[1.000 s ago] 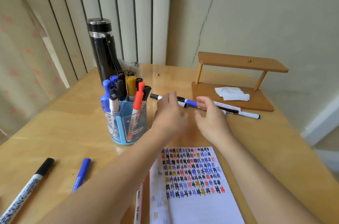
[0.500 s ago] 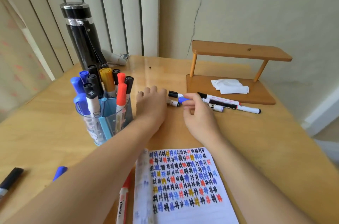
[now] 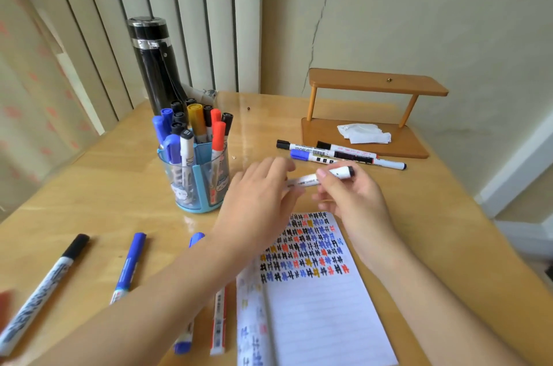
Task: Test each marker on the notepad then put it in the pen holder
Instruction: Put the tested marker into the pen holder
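Over the counter [image 3: 89,192], just beyond the notepad [image 3: 323,314], my right hand [image 3: 356,204] pinches a black-capped marker [image 3: 308,178] while my blurred left hand [image 3: 257,201], grip unclear, meets the barrel; a jerky uncapping could fling the cap [image 3: 348,171] off the counter.

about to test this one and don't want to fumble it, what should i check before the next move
1. Right hand has a grip on marker: ok.
2. Left hand holding the marker's other end: cannot tell, blurred.
3. Black cap removed for writing: not ok, it is on.
4. Notepad has blank lines: ok.
5. Pen holder upright: ok.
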